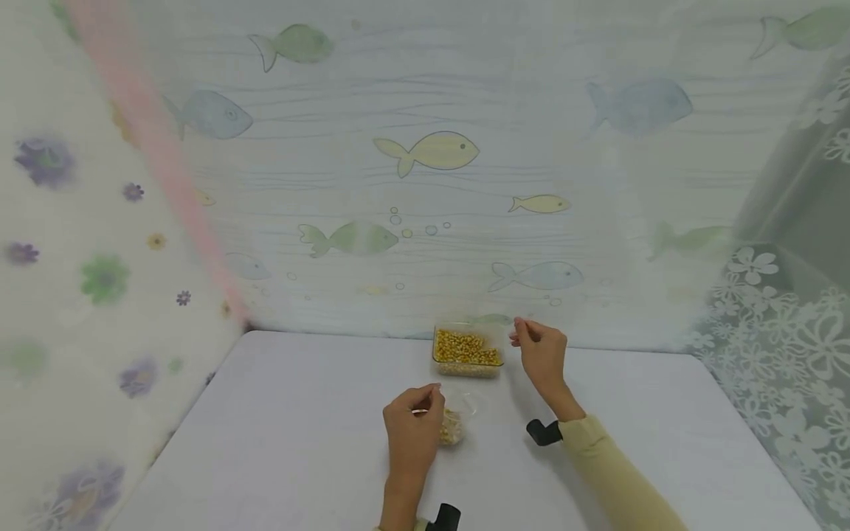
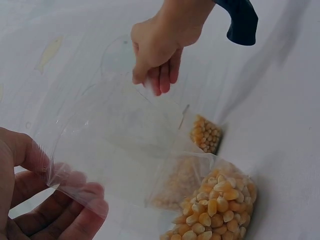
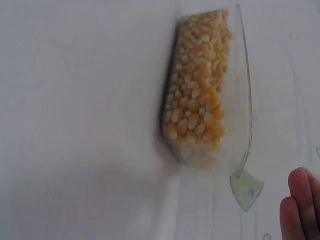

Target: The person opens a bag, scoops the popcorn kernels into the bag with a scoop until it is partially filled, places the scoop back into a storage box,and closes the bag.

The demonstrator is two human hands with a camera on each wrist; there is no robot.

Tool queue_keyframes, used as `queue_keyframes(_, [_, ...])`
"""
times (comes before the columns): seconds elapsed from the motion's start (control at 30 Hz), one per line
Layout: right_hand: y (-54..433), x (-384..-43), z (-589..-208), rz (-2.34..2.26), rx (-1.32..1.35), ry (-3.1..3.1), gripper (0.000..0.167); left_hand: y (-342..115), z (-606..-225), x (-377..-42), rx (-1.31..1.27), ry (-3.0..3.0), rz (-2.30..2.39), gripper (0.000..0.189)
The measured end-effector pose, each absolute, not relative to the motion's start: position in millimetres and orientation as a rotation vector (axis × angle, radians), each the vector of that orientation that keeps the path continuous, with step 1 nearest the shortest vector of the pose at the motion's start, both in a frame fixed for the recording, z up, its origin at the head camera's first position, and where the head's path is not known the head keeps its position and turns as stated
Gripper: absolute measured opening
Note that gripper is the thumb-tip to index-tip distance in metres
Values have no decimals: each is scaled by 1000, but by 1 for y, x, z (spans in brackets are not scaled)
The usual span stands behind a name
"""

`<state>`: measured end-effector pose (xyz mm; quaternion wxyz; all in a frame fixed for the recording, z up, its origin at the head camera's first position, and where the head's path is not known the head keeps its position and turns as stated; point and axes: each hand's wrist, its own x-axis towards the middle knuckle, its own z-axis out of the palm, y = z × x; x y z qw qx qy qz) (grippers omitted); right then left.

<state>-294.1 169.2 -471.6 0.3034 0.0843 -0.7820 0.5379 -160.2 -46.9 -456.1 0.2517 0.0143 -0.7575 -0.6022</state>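
My left hand (image 1: 413, 424) pinches the rim of a clear plastic bag (image 2: 120, 125), thumb on one side and fingers on the other. Corn kernels (image 2: 220, 207) fill the bottom of this bag, which rests on the table. Farther back stands a clear rectangular container (image 1: 468, 371) with many yellow corn kernels (image 3: 197, 90) inside. Just right of that container my right hand (image 1: 543, 358) is raised, thumb and forefinger tips together. A pale spot shows at its fingertips in the left wrist view, but whether it holds anything is unclear.
A white cloth covers the table (image 1: 299, 428). Behind it hangs a curtain (image 1: 425, 243) printed with fish, close to the container's back. A flowered curtain (image 1: 60, 310) borders the left side, and lacy white flowered fabric (image 1: 783, 369) the right.
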Motion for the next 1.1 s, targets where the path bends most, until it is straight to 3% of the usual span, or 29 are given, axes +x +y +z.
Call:
queue_keyframes(0.37, [168, -300, -476, 2008, -188, -2144, 38, -46, -454, -158, 34, -2066, -1622, 14])
queue_keyframes(0.8, [174, -300, -483, 2370, -510, -2026, 48, -46, -454, -159, 50, -2063, -1622, 13])
queue_keyframes(1.1, [166, -299, -488, 2331, -487, -1904, 45, -46, -454, -160, 31, -2038, -1630, 14])
